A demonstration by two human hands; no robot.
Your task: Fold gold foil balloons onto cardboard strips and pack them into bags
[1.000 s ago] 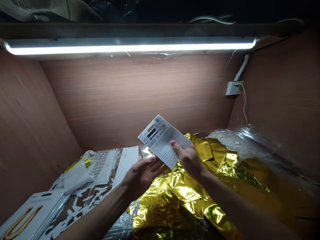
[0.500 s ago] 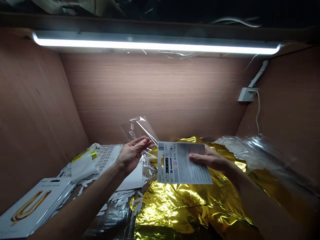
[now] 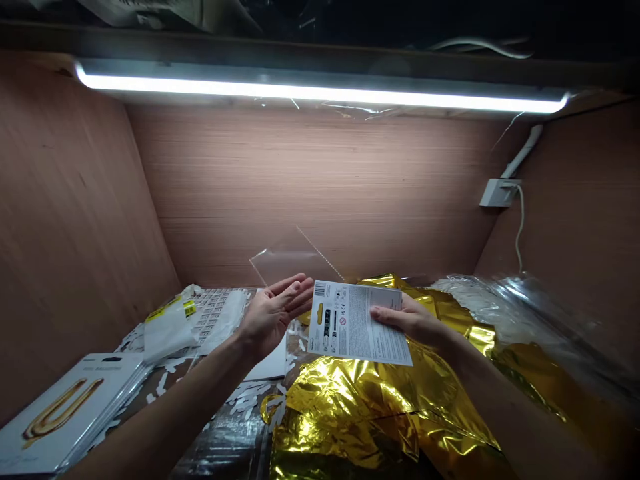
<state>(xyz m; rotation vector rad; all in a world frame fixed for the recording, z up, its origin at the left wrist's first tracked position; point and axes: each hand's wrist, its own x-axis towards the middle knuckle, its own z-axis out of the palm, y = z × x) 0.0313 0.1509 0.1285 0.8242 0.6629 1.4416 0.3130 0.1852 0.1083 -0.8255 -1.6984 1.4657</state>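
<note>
My right hand (image 3: 413, 319) grips a printed backing card (image 3: 361, 323), thumb on its face and the other fingers hidden behind. The card carries a barcode, small print, icons and a hang slot, and is tilted over gold foil. To its left is my left hand (image 3: 280, 307), fingers stretched out and close to the card's upper left corner. A clear plastic bag (image 3: 295, 261) with a perforated edge shows just above and behind my left fingertips. Whether it touches them I cannot tell. Crumpled gold foil balloons (image 3: 350, 413) lie below the card.
White cards picturing a gold U balloon (image 3: 65, 407) are stacked at left. Near them lie a white packet with yellow tape (image 3: 170, 330) and white paper slips (image 3: 245, 397). Clear plastic bags (image 3: 470, 300) lie at right. A lamp (image 3: 320, 93) crosses above; a socket (image 3: 500, 192) is on the wall.
My left fingers have gone from pinching the clear bag to stretched out. The bag has spread flatter and shifted right. The card has moved slightly left and tilted in my right hand.
</note>
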